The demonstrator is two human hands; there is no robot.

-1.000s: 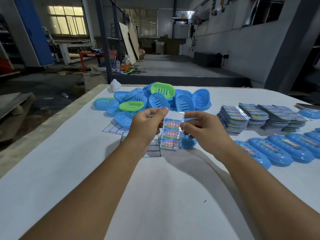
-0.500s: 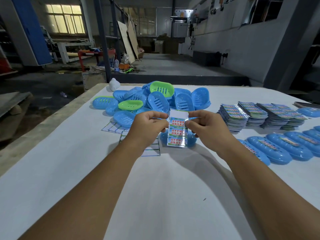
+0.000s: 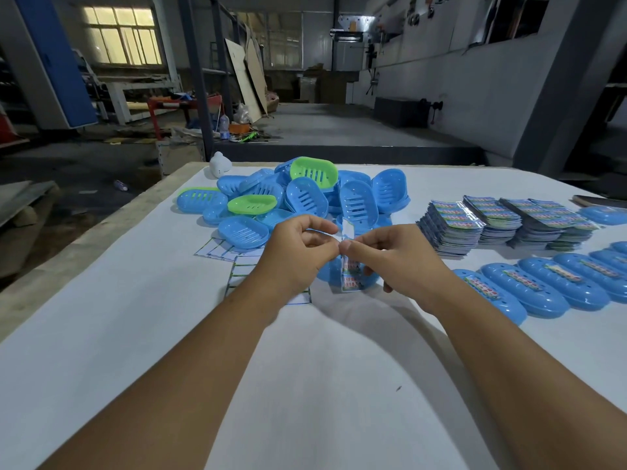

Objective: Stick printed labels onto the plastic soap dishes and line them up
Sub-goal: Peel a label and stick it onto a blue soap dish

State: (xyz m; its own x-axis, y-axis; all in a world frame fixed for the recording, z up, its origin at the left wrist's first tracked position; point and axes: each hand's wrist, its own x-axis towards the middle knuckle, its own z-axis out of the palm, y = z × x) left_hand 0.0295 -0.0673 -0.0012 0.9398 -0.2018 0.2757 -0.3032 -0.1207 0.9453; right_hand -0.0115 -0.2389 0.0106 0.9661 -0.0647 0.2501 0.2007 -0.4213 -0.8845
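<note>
Both hands are up over the middle of the bench, fingertips nearly touching. The left hand (image 3: 298,252) and the right hand (image 3: 390,256) each pinch the same strip of printed labels (image 3: 349,276), which hangs down between them with its white backing (image 3: 347,228) curling up above the thumbs; it looks to me like a label being peeled off, though the pinch itself is too small to read clearly. Directly behind the strip lies a blue soap dish (image 3: 327,271), mostly hidden.

Just past the left wrist lie used backing sheets (image 3: 237,269) with empty green-edged frames. Beyond the hands sits the heap of unlabelled dishes (image 3: 305,198), blue with a few green ones. To the right stand stacks of fresh label sheets (image 3: 502,222), and nearer, a row of labelled blue dishes (image 3: 543,286) side by side, running off the right edge.

Judging by this, some dishes are finished and lined up, but the heap and stacks suggest most remains.
</note>
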